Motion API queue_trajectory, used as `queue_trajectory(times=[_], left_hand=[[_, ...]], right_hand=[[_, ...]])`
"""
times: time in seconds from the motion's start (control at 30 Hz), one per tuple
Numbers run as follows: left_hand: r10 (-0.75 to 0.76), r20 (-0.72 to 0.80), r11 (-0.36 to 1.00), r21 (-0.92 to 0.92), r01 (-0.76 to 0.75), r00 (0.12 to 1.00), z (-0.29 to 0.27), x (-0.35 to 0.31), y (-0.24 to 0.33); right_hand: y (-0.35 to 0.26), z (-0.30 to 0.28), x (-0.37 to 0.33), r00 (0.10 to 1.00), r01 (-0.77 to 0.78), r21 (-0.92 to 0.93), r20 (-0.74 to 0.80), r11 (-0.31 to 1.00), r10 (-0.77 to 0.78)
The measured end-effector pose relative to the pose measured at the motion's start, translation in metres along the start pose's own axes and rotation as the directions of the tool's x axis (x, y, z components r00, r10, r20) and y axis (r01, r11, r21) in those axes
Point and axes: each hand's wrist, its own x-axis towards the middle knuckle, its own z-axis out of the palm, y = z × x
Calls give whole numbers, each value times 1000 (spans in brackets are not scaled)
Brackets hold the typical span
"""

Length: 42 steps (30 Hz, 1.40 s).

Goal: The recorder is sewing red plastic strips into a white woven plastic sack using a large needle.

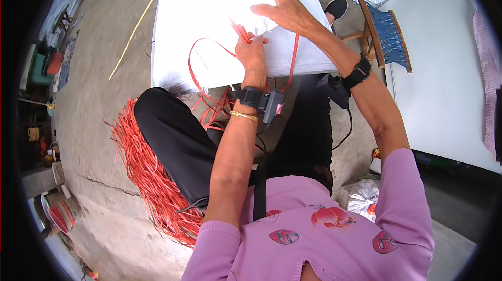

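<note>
My left hand point(252, 53) is closed around red plastic strips point(241, 32), whose short ends stick up past the fingers. It rests at the near part of a stack of white sheets point(209, 3). Beyond it, to the right, my right hand point(287, 14) lies over the stack with the thumb stretched out to the left; the other fingers show only in part. A loose red strip point(294, 64) runs from beneath my right wrist down past the stack's near edge. Another strip point(191, 61) loops left of my left hand. Glare washes out the sheets near both hands.
A large bundle of red strips point(151, 176) lies on the floor left of my leg, with more strips tangled between my legs. A wooden stool with a blue woven seat point(389, 37) stands at right, beside a large white surface point(434, 71). A yellow strip point(138, 27) lies on the floor.
</note>
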Motion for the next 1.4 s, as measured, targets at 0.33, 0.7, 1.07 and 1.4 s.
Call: queue_trajectory(times=[0.33,0.7,1.07,1.4], left_hand=[[341,-285,898,-183,-400,896,17,-32,4],[32,-274,965,-242,-101,961,8,19,7],[600,-272,695,643,-322,752,-24,15,4],[621,117,349,845,-406,775,-9,-13,39]], right_hand=[[6,1,-6,999,-48,13,-16,999,48],[23,0,-9,976,184,-312,-57,932,-212],[11,14,-23,918,346,-684,106,643,-381],[2,23,-1,919,367,-575,101,731,-382]])
